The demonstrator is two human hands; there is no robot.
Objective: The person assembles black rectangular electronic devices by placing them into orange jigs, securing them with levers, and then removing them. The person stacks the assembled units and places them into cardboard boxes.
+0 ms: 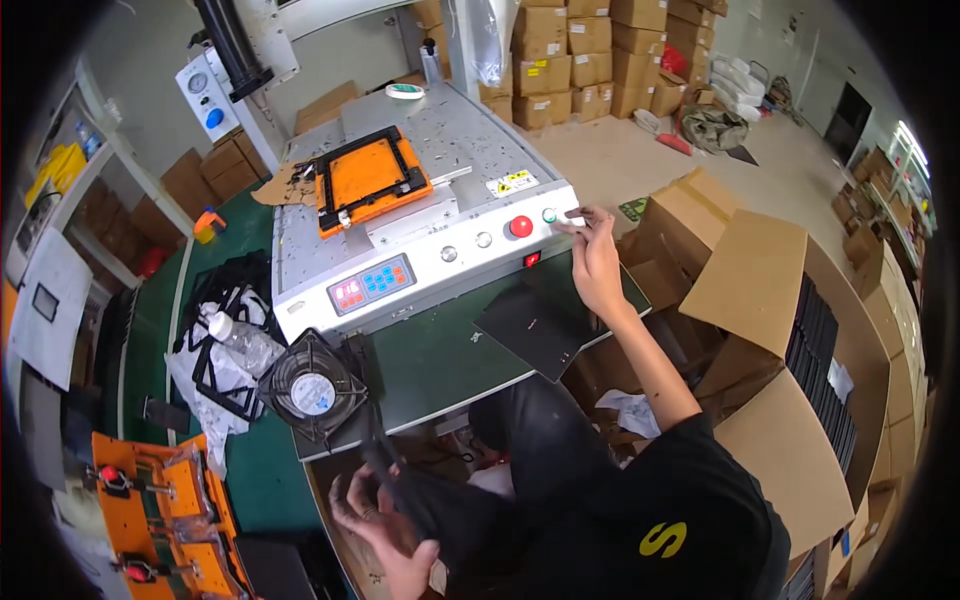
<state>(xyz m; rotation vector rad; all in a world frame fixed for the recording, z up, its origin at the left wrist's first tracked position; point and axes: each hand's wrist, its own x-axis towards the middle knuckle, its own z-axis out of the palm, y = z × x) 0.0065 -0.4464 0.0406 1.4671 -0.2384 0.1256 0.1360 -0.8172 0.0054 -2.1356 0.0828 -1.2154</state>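
Note:
My right hand [592, 250] reaches to the right end of the white front panel [480, 262] of a bench machine. Its fingertips are at a small green button [549, 215], and nothing is held in it. A round red button [521, 227] sits just left of that. Low at the left, my left hand [385, 535] hangs beside the table edge, fingers apart and slightly curled, with no object in the palm. A blurred dark strip crosses close to it. On the machine bed, an orange fixture [368, 172] carries a black rectangular frame [412, 180].
A black fan [312, 390] stands at the table's front left, near a clear bottle [245, 340]. Dark flat sheets [535, 328] lie at the front edge. Orange clamp fixtures [165, 510] are lower left. Open cartons [750, 280] crowd the right; one holds stacked black pieces [810, 345].

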